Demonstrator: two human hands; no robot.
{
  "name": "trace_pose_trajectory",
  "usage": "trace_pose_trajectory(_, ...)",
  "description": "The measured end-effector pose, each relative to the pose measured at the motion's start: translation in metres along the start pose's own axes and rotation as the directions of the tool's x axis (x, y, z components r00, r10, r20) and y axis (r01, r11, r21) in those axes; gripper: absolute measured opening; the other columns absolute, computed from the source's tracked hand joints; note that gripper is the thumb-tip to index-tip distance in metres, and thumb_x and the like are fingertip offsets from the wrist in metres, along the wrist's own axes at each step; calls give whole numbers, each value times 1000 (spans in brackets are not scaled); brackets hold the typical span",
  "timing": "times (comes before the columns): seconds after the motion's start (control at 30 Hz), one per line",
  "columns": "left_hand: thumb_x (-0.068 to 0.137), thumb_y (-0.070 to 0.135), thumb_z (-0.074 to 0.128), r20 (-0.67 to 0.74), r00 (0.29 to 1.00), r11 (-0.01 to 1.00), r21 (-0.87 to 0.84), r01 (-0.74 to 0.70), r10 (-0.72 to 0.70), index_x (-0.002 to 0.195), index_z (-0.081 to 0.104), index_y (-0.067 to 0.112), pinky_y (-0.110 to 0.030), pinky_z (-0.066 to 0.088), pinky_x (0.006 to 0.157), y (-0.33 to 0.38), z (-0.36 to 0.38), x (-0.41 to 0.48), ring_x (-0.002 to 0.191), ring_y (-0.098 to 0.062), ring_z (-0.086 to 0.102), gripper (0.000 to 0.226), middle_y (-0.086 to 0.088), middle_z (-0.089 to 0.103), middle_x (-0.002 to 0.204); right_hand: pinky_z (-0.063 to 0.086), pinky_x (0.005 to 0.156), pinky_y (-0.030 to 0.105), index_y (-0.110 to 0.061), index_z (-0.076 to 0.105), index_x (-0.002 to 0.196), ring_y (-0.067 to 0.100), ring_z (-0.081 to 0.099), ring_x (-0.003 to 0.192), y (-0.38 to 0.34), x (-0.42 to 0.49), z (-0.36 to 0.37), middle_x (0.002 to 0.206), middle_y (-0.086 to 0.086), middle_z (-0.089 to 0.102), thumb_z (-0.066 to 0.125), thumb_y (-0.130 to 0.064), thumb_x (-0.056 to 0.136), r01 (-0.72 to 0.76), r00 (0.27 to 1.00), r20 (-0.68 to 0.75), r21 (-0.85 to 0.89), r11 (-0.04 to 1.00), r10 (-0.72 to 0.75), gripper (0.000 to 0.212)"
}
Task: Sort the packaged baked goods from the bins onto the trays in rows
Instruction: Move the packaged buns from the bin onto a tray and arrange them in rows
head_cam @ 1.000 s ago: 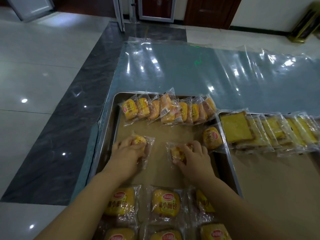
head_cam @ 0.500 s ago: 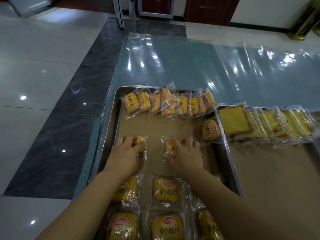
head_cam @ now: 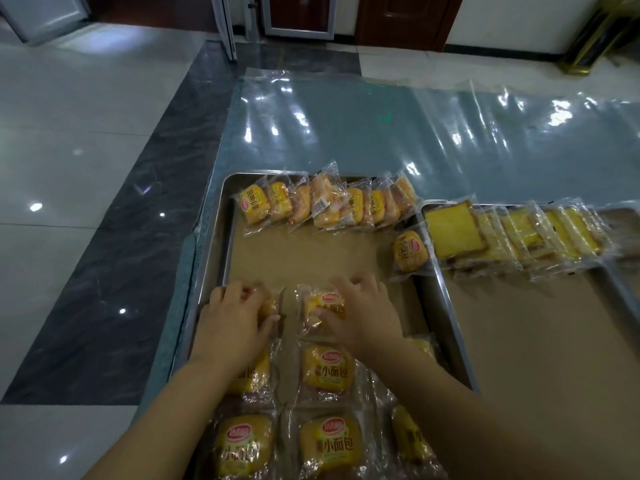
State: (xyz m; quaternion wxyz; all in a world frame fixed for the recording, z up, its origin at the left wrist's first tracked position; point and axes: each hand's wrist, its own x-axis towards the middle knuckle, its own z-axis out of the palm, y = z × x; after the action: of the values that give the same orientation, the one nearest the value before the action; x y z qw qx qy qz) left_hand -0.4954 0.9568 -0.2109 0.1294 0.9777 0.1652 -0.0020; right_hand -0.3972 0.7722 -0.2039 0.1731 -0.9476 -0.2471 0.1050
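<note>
A steel tray [head_cam: 221, 237] lined with brown paper holds packaged yellow buns. My left hand [head_cam: 230, 317] presses a wrapped bun [head_cam: 269, 306] down near the tray's left side, covering most of it. My right hand [head_cam: 363, 313] lies on another wrapped bun [head_cam: 320, 306] beside it in the same row. Nearer me lie rows of flat buns [head_cam: 327, 370]. A row of overlapping buns [head_cam: 325, 206] lines the tray's far edge. One single bun [head_cam: 410, 251] leans on the right rim.
A second tray [head_cam: 540, 341] on the right carries a row of packaged cake slices [head_cam: 512, 237] along its far edge. Clear plastic sheeting [head_cam: 398, 133] covers the table beyond. The table's left edge drops to a tiled floor [head_cam: 86, 168].
Both hands have drawn the two buns toward me, down against the nearer row of buns. The view has tilted so more near rows show.
</note>
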Motion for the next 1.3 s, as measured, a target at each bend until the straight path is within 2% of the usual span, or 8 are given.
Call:
trace_pose_trajectory(0.27, 86, 51, 50, 66, 979, 974, -127, -185, 195, 121, 51, 37, -26, 37, 82, 40, 2, 36, 107, -9, 39, 37, 13, 45, 116, 35, 98, 42, -20, 42, 128, 32, 31, 122, 74, 38, -53, 139, 10, 39, 54, -35, 88, -173, 971, -205, -237, 956, 125, 45)
trace_pose_trajectory(0.43, 86, 56, 49, 191, 924, 940, -151, -305, 331, 127, 48, 33, -26, 38, 84, 63, 17, 42, 111, -10, 37, 47, 11, 43, 121, 38, 97, 45, -20, 34, 135, 33, 31, 127, 86, 55, -55, 142, 12, 33, 51, -46, 90, -216, 975, -112, -296, 931, 190, 55)
trace_pose_trajectory(0.6, 85, 60, 48, 187, 931, 948, -119, -296, 314, 128, 47, 32, -26, 37, 86, 60, 21, 42, 111, -12, 39, 52, 9, 45, 123, 31, 102, 51, -19, 32, 140, 34, 28, 132, 82, 55, -45, 147, 10, 29, 49, -34, 93, -130, 991, -68, -351, 927, 113, 52)
trace_pose_trajectory(0.83, 84, 55, 53, 120, 959, 965, -95, -246, 256, 126, 50, 29, -27, 37, 88, 47, 19, 35, 111, -14, 42, 50, 6, 49, 123, -2, 108, 60, -35, 50, 120, 17, 40, 126, 90, 36, -59, 127, -9, 49, 55, -10, 83, 83, 980, 196, -240, 967, -35, 45)
trace_pose_trajectory(0.93, 84, 54, 53, 73, 963, 965, -54, -256, 260, 125, 52, 28, -30, 36, 92, 49, 19, 30, 113, -17, 41, 49, 4, 50, 123, 14, 108, 54, -33, 48, 126, 20, 33, 128, 84, 30, -59, 135, -6, 41, 53, -13, 82, 53, 980, 197, -242, 969, -5, 49)
trace_pose_trajectory(1.07, 84, 60, 48, 40, 979, 978, 51, -203, 202, 126, 50, 33, -43, 27, 103, 52, 18, 26, 125, -24, 32, 50, 0, 44, 133, 40, 97, 45, -31, 42, 133, 27, 38, 120, 61, 17, -43, 132, 4, 41, 54, -40, 87, -79, 989, 118, -128, 989, 95, 48)
trace_pose_trajectory(1.2, 86, 63, 39, 142, 986, 994, 36, -99, 92, 133, 38, 45, -52, 21, 109, 48, 19, 23, 131, -26, 27, 51, 0, 36, 142, 40, 97, 47, -39, 23, 142, 32, 34, 123, 57, 0, -16, 133, 8, 39, 52, -35, 91, 44, 985, 171, -224, 974, -5, 59)
trace_pose_trajectory(1.3, 87, 62, 38, 157, 985, 996, 24, -81, 76, 134, 36, 46, -53, 19, 109, 49, 21, 20, 128, -25, 31, 50, 2, 39, 139, 39, 100, 46, -37, 37, 136, 31, 27, 129, 66, -1, -16, 138, 6, 37, 54, -30, 88, 112, 986, 141, -194, 975, -85, 51)
